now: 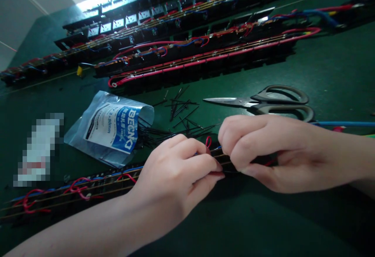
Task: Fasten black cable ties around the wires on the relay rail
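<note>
A long black strip (108, 184) with brass-coloured rods, a blue wire and short red wires runs across the table under both hands. My left hand (175, 175) is pinched over it near the middle, thumb and fingertips together. Just to its right, my right hand (263, 151) is also closed in a pinch above the same strip. A thin dark line shows between the two sets of fingertips, but what either hand grips is too small and hidden to name. A small red wire loop (208, 142) pokes up behind the left fingers.
Behind the hands lie an opened plastic bag of black cable ties (117, 126), loose cable ties (183, 108) and black-handled scissors (252, 101). A blurred-out pale item (41, 151) is at left. Several wired strips (187, 63) stretch across the back of the green table (331, 65).
</note>
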### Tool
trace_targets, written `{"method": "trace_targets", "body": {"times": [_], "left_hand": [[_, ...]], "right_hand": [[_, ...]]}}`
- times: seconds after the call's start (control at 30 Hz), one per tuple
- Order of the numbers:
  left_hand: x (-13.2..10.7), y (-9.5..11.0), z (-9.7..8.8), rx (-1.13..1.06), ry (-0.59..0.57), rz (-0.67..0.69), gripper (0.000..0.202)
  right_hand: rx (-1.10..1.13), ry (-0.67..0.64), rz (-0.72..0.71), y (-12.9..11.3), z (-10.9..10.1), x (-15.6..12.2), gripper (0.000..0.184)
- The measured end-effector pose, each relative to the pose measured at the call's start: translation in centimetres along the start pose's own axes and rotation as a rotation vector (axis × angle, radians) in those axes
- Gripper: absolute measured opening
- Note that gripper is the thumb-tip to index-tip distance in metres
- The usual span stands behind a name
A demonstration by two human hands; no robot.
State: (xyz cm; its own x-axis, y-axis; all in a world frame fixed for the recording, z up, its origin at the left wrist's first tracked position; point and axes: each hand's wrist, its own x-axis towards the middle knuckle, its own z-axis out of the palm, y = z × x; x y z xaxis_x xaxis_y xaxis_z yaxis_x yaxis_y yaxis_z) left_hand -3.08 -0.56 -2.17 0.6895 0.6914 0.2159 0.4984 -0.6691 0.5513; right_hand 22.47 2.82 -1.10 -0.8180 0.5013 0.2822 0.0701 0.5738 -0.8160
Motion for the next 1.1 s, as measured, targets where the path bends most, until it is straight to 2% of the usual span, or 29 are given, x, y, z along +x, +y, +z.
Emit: {"method": "trace_targets", "body": {"times": [0.27, 0.4, 0.5, 0.73, 0.9, 1.03, 1.1], "left_hand": [[-0.6, 0.2, 0.3, 0.139, 0.111, 0.135, 0.017], [-1.9, 0.7, 0.9, 0.324, 0.245, 0.343, 0.013], [-3.0, 0.8, 1.4, 0.379, 0.341, 0.428, 0.008], [-4.0, 0.5, 1.8, 0.497, 0.292, 0.531, 0.011], [-3.9, 0.6, 1.7, 0.518, 0.224, 0.532, 0.013], [-3.6, 0.5, 1.4, 0.537, 0.172, 0.614, 0.020], [-3.7, 0.6, 1.3, 0.535, 0.175, 0.604, 0.020]], "right_hand": [[-0.048, 0.000, -0.021, -0.1, 0.6, -0.4, 0.013], [-0.117, -0.031, 0.026, 0.0, 1.2, -0.4, 0.018], [-0.248, -0.025, 0.042, 0.1, 1.5, -0.3, 0.009], [-0.387, -0.014, 0.038, 0.3, 2.0, -0.1, 0.008], [-0.328, -0.025, 0.063, 0.4, 1.7, -0.1, 0.006], [-0.306, -0.044, 0.077, 0.3, 1.5, -0.1, 0.007], [-0.304, -0.051, 0.077, 0.3, 1.4, -0.2, 0.008]]}}
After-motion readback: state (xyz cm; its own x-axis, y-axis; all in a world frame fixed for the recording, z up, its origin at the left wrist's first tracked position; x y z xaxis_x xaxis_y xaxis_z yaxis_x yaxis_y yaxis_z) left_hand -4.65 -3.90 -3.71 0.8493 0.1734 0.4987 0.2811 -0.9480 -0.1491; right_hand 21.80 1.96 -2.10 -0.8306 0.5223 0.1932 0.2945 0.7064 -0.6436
